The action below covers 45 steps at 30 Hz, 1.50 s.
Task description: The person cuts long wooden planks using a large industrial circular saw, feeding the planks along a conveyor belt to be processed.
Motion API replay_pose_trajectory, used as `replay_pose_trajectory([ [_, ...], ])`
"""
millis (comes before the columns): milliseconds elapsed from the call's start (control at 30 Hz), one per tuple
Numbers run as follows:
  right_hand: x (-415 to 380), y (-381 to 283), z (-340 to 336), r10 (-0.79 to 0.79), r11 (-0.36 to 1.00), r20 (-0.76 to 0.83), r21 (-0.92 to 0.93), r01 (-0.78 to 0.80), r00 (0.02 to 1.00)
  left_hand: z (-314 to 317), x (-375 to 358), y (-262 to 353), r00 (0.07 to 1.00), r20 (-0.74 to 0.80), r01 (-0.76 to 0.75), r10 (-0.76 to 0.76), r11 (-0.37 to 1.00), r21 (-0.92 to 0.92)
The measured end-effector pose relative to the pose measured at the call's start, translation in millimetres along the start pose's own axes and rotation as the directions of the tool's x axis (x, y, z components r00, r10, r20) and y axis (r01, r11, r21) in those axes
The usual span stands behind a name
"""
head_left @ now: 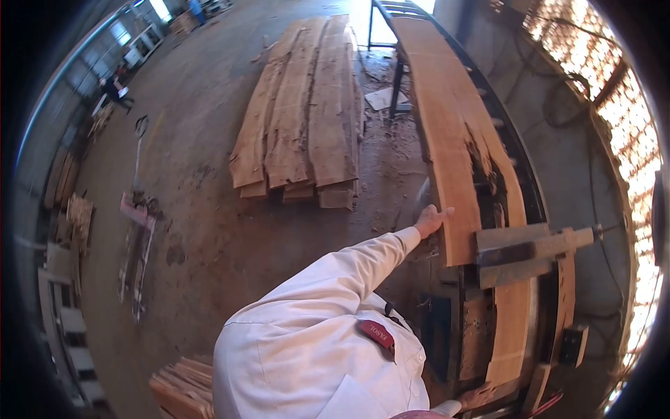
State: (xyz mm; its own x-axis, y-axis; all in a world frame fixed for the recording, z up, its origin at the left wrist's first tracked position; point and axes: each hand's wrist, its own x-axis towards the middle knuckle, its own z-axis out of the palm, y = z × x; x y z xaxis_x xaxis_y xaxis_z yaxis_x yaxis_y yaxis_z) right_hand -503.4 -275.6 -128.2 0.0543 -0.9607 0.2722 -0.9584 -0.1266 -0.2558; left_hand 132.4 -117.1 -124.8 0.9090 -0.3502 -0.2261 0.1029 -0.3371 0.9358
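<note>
A long, rough-edged wooden board (447,91) lies on a dark rail frame, split along part of its length. My left hand (431,221) is closed around the board's near edge, with the thumb on its top face. A clamp-like arm of wood and metal (530,249) crosses over the board. Beyond that arm, a narrower pale strip (513,321) runs toward me. My right hand (476,397) is at the lower end of this strip, fingers stretched out and touching or close to it; part of the hand is cut off by the frame.
A stack of wide planks (300,98) lies on the concrete floor. A pallet-jack-like cart (136,216) stands at left. Cut wood (183,391) is piled beside me. A person (115,91) is far off at left. A bright lattice wall (614,105) and hanging cables are at right.
</note>
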Motion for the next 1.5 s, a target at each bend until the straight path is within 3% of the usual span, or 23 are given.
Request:
replay_pose_trajectory([
  [33, 0, -4, -4, 0.003, 1.0, 0.018, 0.024, -0.003, 1.0, 2, 4, -6, 0.999, -0.032, -0.014, 0.015, 0.999, 0.029],
  [100, 6, 14, 0, 0.052, 0.902, 0.114, 0.42, -0.096, 0.992, -4, 0, 2, 0.997, 0.046, 0.056, -0.055, 0.998, -0.028],
  [167, 0, -12, -2, 0.178, 0.724, 0.241, 0.625, -0.293, 0.954, -7, -5, 8, 0.994, 0.069, 0.089, -0.087, 0.996, -0.028],
  [267, -29, -79, -26, 0.312, 0.312, 0.499, 0.75, -0.584, 0.808, -2, -7, 9, 0.996, -0.016, 0.09, -0.09, 0.996, -0.022],
  [400, -53, -136, -52, 0.278, -0.275, 0.746, 0.665, -0.694, 0.605, -3, -11, 15, 0.993, -0.042, 0.109, -0.109, 0.994, 0.0],
  [567, -29, -164, -35, -0.121, -0.544, 0.837, 0.394, -0.741, 0.533, -2, -9, 12, 0.996, -0.035, 0.079, -0.077, 0.997, 0.028],
  [667, 8, -162, 8, -0.071, -0.751, 0.871, 0.273, -0.6, 0.486, -3, -11, 11, 0.996, -0.018, 0.091, -0.091, 0.996, 0.0],
  [733, 23, -156, 27, -0.277, -0.787, 0.78, 0.151, -0.598, 0.561, 7, 2, 1, 0.995, -0.038, 0.091, -0.091, 0.996, -0.014],
  [933, 37, -138, 87, -0.117, -0.554, 0.651, 0.584, -0.593, 0.75, 14, 6, -4, 0.987, -0.161, 0.003, -0.001, 1.0, 0.017],
  [967, 39, -145, 82, -0.096, -0.663, 0.675, 0.505, -0.553, 0.732, 14, 2, -3, 0.977, -0.213, -0.016, 0.023, 0.999, 0.037],
  [1000, 39, -156, 71, -0.074, -0.759, 0.698, 0.423, -0.494, 0.712, 7, -1, 4, 0.996, -0.088, 0.027, -0.029, 0.999, -0.017],
  [1033, 39, -152, 77, -0.157, -0.707, 0.638, 0.461, -0.537, 0.754, -3, -7, 14, 0.995, 0.053, 0.083, -0.08, 0.995, -0.055],
  [1067, 34, -140, 80, -0.218, -0.656, 0.577, 0.51, -0.556, 0.787, -9, -16, 22, 0.998, 0.048, 0.044, -0.04, 0.996, -0.081],
  [1133, 26, -143, 52, -0.133, -0.837, 0.717, 0.288, -0.465, 0.684, -9, -11, 17, 0.988, 0.157, 0.046, -0.009, 0.971, -0.235],
  [1200, 2, -142, 22, 0.005, -0.518, 0.557, 0.711, -0.475, 0.83, -12, 32, -39, 0.922, 0.269, -0.235, 0.279, 0.954, -0.185],
  [1233, -14, -145, -7, 0.127, 0.169, 0.339, 0.919, -0.357, 0.932, -21, 19, -17, 0.91, 0.353, -0.216, 0.218, 0.975, -0.044],
  [1267, -30, -148, -37, 0.24, 0.791, 0.097, 0.557, -0.252, 0.966, -18, 37, -40, 0.896, 0.402, -0.153, 0.19, 0.981, -0.121],
  [1300, -36, -124, -22, 0.256, 0.503, 0.211, 0.804, -0.316, 0.944, -22, 82, -85, 0.782, 0.548, -0.202, 0.295, 0.953, -0.225],
  [1333, -38, -110, -11, 0.332, 0.209, 0.27, 0.913, -0.35, 0.904, -17, 24, -19, 0.88, 0.474, 0.148, 0.022, 0.936, -0.318],
  [1367, -42, -96, -3, 0.406, -0.14, 0.327, 0.945, -0.295, 0.853, -22, 32, -30, 0.859, 0.495, 0.042, 0.133, 0.944, -0.327],
  [1400, -48, -82, 5, 0.474, -0.424, 0.38, 0.889, -0.172, 0.794, -21, 8, -3, 0.877, 0.479, 0.113, 0.035, 0.954, -0.277],
  [1433, -43, -78, -28, 0.412, -0.747, 0.558, 0.659, -0.084, 0.72, -15, 8, 3, 0.868, 0.485, 0.265, -0.105, 0.924, -0.274],
  [1500, -47, -80, -41, 0.548, -0.639, 0.51, 0.766, -0.061, 0.663, -14, 25, 6, 0.904, 0.417, 0.197, -0.098, 0.959, -0.202],
])
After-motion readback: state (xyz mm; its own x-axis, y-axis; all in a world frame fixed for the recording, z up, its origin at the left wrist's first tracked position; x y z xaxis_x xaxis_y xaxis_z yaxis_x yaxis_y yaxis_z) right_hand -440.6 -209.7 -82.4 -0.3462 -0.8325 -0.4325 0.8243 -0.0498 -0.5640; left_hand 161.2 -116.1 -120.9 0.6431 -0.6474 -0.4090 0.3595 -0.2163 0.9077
